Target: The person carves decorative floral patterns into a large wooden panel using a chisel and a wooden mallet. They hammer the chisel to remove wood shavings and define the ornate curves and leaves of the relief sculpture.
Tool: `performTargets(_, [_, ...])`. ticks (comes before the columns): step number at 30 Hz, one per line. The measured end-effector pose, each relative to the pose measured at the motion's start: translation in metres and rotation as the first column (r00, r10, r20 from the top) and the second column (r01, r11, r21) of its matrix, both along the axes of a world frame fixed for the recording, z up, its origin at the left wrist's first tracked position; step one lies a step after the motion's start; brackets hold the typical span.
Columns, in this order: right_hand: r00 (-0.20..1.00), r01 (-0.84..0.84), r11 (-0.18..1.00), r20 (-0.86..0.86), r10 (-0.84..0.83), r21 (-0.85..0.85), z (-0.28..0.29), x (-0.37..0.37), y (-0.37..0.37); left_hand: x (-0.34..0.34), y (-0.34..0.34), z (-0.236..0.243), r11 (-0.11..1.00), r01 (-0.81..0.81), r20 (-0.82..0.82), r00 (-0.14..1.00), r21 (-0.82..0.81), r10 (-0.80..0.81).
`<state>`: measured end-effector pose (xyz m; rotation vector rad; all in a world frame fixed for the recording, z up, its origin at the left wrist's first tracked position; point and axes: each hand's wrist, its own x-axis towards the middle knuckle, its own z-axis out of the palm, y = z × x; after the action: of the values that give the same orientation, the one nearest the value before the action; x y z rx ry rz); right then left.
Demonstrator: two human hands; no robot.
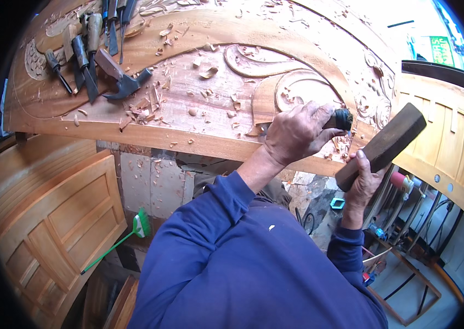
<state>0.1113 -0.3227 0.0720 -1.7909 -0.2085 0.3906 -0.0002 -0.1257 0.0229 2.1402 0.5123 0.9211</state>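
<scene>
- Your left fingers (313, 114) hold a black, round-ended tool (344, 119) over a shaving-strewn, carved brown wooden panel (177, 109).
- Your right fingers (363, 164) grip a dark oblong wooden block (388, 141).
- Left of both: a green-and-white broom (142, 224).

The carved panel (180, 104) is pale, matt wood, smooth along its edge and grooved in its scrollwork, under papery wood shavings (208, 72); the block (383, 145) is darker, matt wood, the chisel blade (90, 85) dull metal, the sweatshirt (254, 263) matt cloth, the panelled door (75, 219) smooth, faintly glossy wood

Left hand (300, 131) clenched, left forearm (232, 194) slanting forward, right hand (367, 181) curled, wrist (353, 217) bare
</scene>
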Motion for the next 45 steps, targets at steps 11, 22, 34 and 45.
performTargets(11, [0.995, -0.096, 0.988, 0.027, 0.100, -0.123, -0.012, -0.023, -0.015, -0.007, -0.002, 0.003, 0.991, 0.135, -0.053, 0.989, -0.006, -0.135])
performTargets(22, [0.983, -0.133, 0.981, 0.107, 0.149, -0.142, -0.009, -0.051, -0.016, -0.012, -0.002, 0.003, 0.977, 0.209, -0.026, 0.977, -0.037, -0.210])
performTargets(34, [0.963, -0.253, 0.961, 0.067, 0.261, -0.109, -0.020, -0.052, -0.024, -0.012, 0.000, 0.000, 0.988, 0.153, 0.035, 0.987, 0.025, -0.154])
performTargets(45, [0.995, -0.093, 0.982, 0.021, 0.097, -0.166, -0.016, -0.061, -0.033, -0.022, 0.000, -0.003, 0.966, 0.257, 0.038, 0.965, 0.022, -0.258])
